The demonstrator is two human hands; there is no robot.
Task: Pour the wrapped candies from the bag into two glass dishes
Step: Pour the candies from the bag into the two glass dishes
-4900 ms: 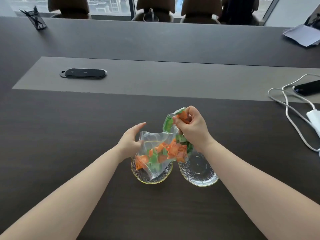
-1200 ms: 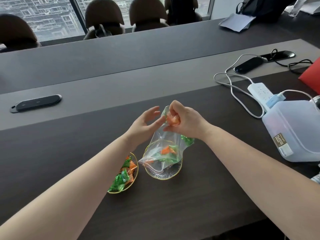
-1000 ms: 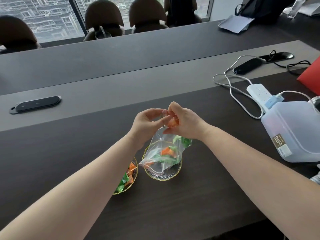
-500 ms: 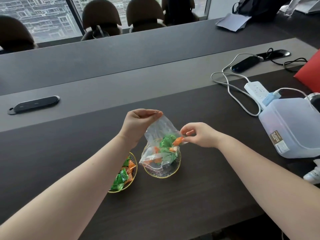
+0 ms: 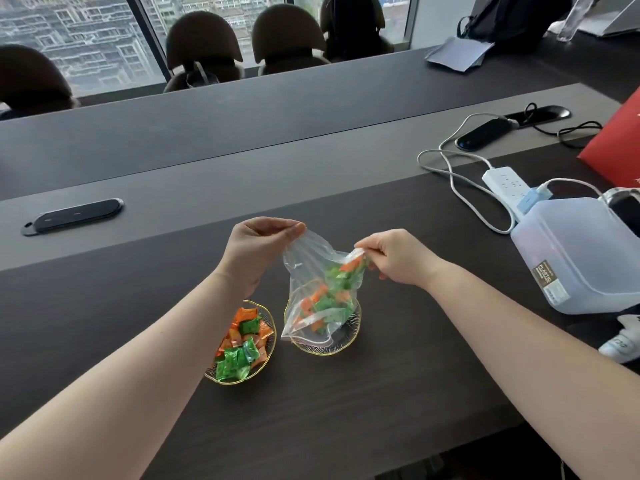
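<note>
Dish, glass, gold-rimmed, left of centre frame — left dish [image 5: 268, 332] — heaped with orange and green wrapped candies [image 5: 240, 348], partly behind the left forearm. Just to its right, apart from it by a narrow strip of the dark table [image 5: 381, 403], sits the right dish [image 5: 346, 344], same make.

Left hand [image 5: 254, 252], centre frame: thumb and fingertips [image 5: 296, 232] pinched together on one upper corner of the clear plastic bag [image 5: 311, 271], the remaining fingers curled in toward the palm.

Bag: hangs inverted between the two hands, its zip-seal mouth lowermost, over the right dish. Whether the mouth touches the glass cannot be told. Remaining candies, orange and green, are gathered in the lower and right-hand part of the bag; none can be made out lying loose in the right dish.

Right hand [image 5: 398, 258], right of centre: thumb and forefinger closed on the other upper corner of the bag, slightly lower than the left-hand corner — other fingers folded beneath, near the candies inside.

Right of frame: white power strip [image 5: 504, 180] with cable, then a translucent plastic container [image 5: 578, 258].
</note>
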